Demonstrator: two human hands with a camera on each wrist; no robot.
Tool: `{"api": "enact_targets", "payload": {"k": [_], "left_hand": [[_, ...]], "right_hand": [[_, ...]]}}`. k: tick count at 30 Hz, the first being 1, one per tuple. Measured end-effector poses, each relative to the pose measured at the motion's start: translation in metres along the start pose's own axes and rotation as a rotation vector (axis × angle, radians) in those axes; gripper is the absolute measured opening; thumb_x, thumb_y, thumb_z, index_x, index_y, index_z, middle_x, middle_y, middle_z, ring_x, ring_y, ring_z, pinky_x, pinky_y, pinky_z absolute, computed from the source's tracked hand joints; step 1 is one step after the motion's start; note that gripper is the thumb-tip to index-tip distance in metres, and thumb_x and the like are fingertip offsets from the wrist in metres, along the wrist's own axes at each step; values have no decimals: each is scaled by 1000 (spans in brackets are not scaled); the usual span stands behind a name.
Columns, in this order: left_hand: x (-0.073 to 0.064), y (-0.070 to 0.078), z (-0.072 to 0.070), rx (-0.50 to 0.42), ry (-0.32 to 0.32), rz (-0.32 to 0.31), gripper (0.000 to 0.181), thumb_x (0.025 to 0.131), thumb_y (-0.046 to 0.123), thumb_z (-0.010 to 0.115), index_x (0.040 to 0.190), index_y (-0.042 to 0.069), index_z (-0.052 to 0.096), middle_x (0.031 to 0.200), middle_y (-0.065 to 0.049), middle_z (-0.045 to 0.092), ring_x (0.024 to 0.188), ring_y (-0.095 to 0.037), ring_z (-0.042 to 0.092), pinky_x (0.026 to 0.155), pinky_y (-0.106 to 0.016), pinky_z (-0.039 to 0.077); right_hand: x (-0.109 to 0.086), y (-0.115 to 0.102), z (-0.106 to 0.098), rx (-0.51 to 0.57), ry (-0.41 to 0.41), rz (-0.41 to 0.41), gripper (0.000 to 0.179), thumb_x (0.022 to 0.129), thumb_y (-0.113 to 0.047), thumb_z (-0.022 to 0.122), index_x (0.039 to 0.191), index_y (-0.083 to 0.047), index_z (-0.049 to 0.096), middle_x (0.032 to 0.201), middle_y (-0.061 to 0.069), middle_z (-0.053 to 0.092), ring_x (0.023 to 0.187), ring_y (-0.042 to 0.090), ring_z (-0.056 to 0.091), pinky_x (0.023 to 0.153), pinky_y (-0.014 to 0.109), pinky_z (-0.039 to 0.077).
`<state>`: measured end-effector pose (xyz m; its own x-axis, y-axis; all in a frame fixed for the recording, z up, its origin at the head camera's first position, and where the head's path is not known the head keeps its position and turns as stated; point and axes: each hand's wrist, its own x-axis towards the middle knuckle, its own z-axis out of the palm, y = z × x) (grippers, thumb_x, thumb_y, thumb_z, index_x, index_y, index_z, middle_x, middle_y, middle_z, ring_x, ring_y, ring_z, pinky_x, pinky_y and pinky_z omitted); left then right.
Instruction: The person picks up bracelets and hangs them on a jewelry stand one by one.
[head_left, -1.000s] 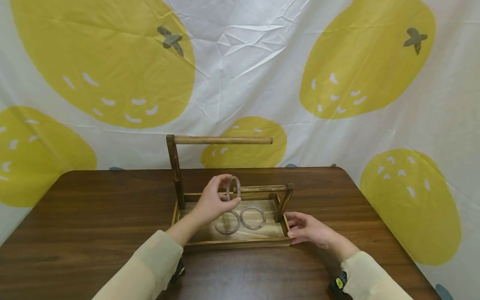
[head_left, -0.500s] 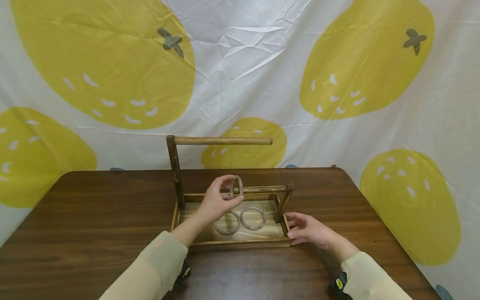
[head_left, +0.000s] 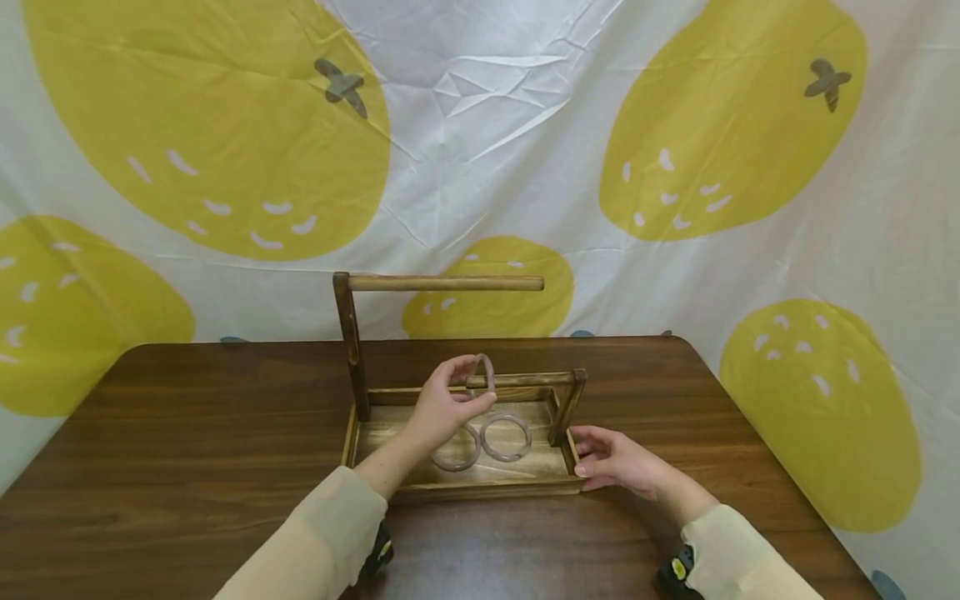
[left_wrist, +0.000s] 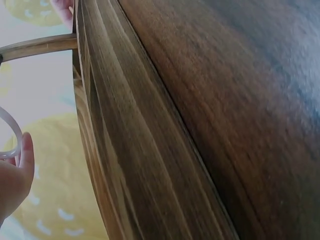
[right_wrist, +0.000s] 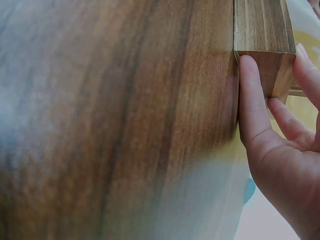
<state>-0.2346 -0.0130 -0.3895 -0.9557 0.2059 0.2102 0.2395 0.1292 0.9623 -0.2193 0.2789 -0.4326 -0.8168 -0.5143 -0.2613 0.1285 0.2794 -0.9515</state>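
Your L hand is above the wooden tray, thumb & fingers clamped on a pale ring, held upright at the fingertips. The short rod is right by those fingers: its free end shows in the ring's opening, the rest runs off to their R. Can't tell if ring & rod touch. In the L wrist view the ring is cut off at the frame edge.

Under your L fingers, 2 more rings lie flat side by side on the tray floor: a partly hidden ring behind your L hand, and a fully visible ring slightly R of the fingertips. Farther up, above the same fingers, is the long rod, fixed to the tall post on their L.

Your R hand has thumb & fingers clamped on the tray's R end; per the R wrist view, 1 fingertip sits at the bottom corner, next to the bench. Just L of those fingers stands the short post, carrying the short rod. Beyond both sets of fingers hangs a white sheet w/ yellow fruit prints.
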Motion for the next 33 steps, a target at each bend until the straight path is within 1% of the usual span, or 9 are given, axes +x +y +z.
{"api": "enact_targets", "payload": {"k": [7, 11, 17, 23, 27, 33], "left_hand": [[2, -6, 4, -7, -6, -14, 58, 84, 15, 69, 133, -1, 44, 133, -22, 46, 120, -35, 46, 94, -41, 48], [2, -7, 7, -30, -11, -23, 58, 84, 14, 68, 133, -2, 44, 134, -22, 45, 118, -34, 48, 94, -40, 49], [1, -6, 10, -49, -18, -27, 58, 85, 15, 67, 134, -3, 42, 135, -22, 44, 121, -38, 45, 94, -39, 49], [3, -8, 13, -73, -21, -44, 57, 85, 14, 67, 134, -2, 42, 137, -22, 43, 113, -38, 54, 92, -37, 51], [5, -9, 16, -95, -31, -57, 57, 85, 14, 66, 135, -1, 42, 137, -21, 42, 106, -37, 60, 87, -36, 53], [6, -10, 20, -138, -29, -54, 56, 85, 12, 66, 135, 0, 43, 136, -22, 41, 102, -40, 61, 84, -35, 54]], "right_hand": [[0, 2, -1, 1, -8, -9, 79, 88, -12, 64, 142, 16, 13, 128, 38, 37, 94, 16, 59, 81, 40, 55], [0, 3, -1, 7, -10, -14, 80, 88, -12, 65, 142, 16, 13, 128, 37, 38, 93, 16, 59, 81, 40, 55], [-1, 2, -1, -12, -6, -7, 78, 89, -13, 64, 141, 16, 14, 127, 36, 39, 93, 15, 59, 80, 38, 55], [-2, -1, 1, -14, -3, -6, 76, 89, -10, 62, 142, 16, 13, 128, 38, 38, 94, 16, 59, 81, 39, 55], [-2, -1, 0, -5, -6, -10, 76, 89, -10, 62, 142, 16, 13, 129, 38, 37, 95, 17, 59, 81, 40, 55], [-1, 0, 0, 1, -10, -13, 77, 89, -10, 63, 142, 16, 13, 129, 39, 37, 95, 17, 59, 81, 40, 55]]}}
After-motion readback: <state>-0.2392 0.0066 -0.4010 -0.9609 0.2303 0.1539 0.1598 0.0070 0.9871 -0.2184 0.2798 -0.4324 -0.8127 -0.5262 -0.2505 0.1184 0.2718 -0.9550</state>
